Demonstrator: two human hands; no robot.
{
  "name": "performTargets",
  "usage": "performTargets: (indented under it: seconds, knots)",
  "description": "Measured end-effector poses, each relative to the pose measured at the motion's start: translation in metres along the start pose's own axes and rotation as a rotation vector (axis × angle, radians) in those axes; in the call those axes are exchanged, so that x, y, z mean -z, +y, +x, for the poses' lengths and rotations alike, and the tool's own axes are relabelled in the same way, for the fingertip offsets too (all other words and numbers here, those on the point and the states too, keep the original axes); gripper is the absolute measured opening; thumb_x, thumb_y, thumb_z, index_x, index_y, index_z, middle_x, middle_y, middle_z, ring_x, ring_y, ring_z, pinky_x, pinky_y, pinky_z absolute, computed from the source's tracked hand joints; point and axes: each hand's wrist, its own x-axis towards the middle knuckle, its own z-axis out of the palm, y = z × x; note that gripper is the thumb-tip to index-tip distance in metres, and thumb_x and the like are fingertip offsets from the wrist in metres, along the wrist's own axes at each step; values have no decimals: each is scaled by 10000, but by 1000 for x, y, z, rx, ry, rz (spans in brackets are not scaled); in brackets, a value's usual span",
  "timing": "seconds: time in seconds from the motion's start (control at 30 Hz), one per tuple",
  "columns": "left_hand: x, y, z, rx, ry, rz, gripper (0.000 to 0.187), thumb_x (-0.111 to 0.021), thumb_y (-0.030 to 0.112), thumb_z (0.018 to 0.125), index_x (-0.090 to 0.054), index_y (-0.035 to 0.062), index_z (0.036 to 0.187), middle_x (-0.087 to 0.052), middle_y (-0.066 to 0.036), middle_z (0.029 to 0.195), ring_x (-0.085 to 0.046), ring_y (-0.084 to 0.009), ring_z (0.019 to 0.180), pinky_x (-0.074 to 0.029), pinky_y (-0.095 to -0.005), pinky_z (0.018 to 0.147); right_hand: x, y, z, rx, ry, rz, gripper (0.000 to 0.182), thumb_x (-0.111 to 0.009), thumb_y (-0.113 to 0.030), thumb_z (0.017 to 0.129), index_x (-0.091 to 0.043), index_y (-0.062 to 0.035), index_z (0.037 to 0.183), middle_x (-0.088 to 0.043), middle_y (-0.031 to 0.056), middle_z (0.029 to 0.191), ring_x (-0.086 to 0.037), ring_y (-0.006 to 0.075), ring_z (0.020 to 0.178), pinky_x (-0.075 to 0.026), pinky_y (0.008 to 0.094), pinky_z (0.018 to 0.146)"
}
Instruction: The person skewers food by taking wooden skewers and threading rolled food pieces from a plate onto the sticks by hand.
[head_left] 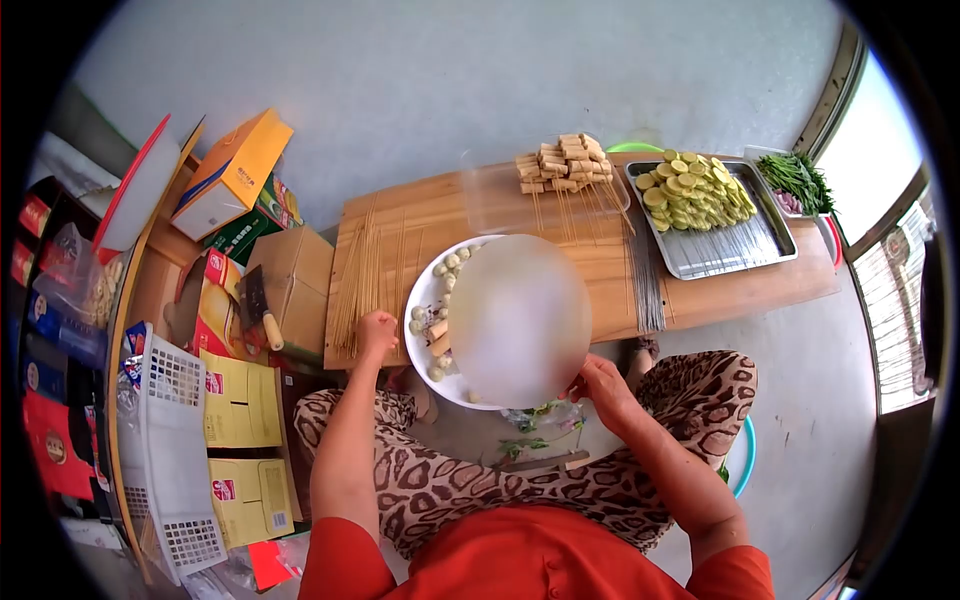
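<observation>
My left hand (pixel 377 332) is closed at the table's front edge, between thin bamboo sticks (pixel 372 262) and a white plate (pixel 416 312); what its fingers hold, if anything, is too small to tell. Round pale pieces (pixel 452 261) and a few tan rolls (pixel 440 344) lie along the plate's left side. A large round blur hides the plate's middle and right. Against the blur's lower right edge is my right hand (pixel 603 388), its fingers pressed together; whatever they grip cannot be made out.
Skewered tan rolls (pixel 570 165) lie at the table's back. A metal tray (pixel 745 262) holds green slices (pixel 692 190), with metal skewers (pixel 645 285) beside it. Greens (pixel 793 182) sit far right. A knife (pixel 262 308) leans by boxes at left; another knife (pixel 545 463) lies below the plate.
</observation>
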Motion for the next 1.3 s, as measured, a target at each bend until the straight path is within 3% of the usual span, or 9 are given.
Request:
performTargets:
  seconds: [0.13,0.3,0.47,0.67,0.8,0.87,1.07,1.23,1.3]
  knots:
    - [-2,-30,-8,-74,37,304,167,-668,165,774,-653,1,745,-637,-159,658,-646,-298,602,-515,-410,557,-5,7,9,-34,-11,-65,370,-411,-325,994,-617,-18,1014,-640,40,842,-596,106,690,-432,228,615]
    - [-10,-25,-12,-145,155,454,184,-672,140,734,-611,-6,641,-633,-190,695,-628,-375,702,-506,-450,619,-10,11,16,-44,-1,-105,367,-419,-321,991,-618,-14,1013,-638,40,831,-599,104,677,-429,225,599]
    - [0,-10,-15,104,-31,337,135,-622,99,763,-625,-17,692,-635,-158,621,-637,-274,527,-521,-383,509,-17,10,18,4,-23,-196,364,-425,-324,989,-617,-15,1010,-631,37,822,-598,103,675,-427,222,590]
    - [-5,-33,-3,222,-10,-69,119,-597,88,803,-616,-24,767,-625,-109,589,-598,-169,438,-489,-282,385,-20,16,26,-30,-13,-228,340,-433,-305,983,-614,-20,1017,-628,37,839,-588,98,671,-424,222,592]
    - [10,2,-35,176,-60,-242,105,-598,91,813,-603,-13,796,-607,-76,606,-575,-137,454,-486,-274,403,-32,9,24,41,-18,-242,327,-446,-293,979,-614,-16,1020,-630,34,852,-583,94,672,-424,226,590]
    - [9,35,-68,65,-327,-526,81,-588,82,835,-594,5,859,-592,-49,661,-552,-118,474,-476,-241,421,-37,1,27,65,-3,-391,315,-489,-276,961,-584,-12,1104,-635,35,893,-583,91,676,-428,230,589]
    - [-45,64,-164,-96,-908,-325,88,-607,69,879,-591,-16,896,-594,-31,673,-569,-91,521,-473,-231,468,-44,-9,29,167,127,-172,433,-560,-253,922,-467,-2,1263,-640,39,976,-584,93,661,-433,223,594]
    - [-64,79,-176,-145,-952,-309,95,-610,82,882,-603,-12,873,-593,-25,671,-572,-85,539,-479,-226,484,-19,5,37,153,123,55,238,-497,-197,953,-574,-2,1067,-652,52,829,-525,92,573,-412,217,566]
    - [-57,78,-162,-169,-797,-345,86,-627,83,868,-614,-2,858,-592,-12,658,-585,-86,568,-483,-231,505,-17,0,35,173,163,90,218,-468,-179,965,-596,-5,995,-640,61,760,-501,89,550,-403,216,551]
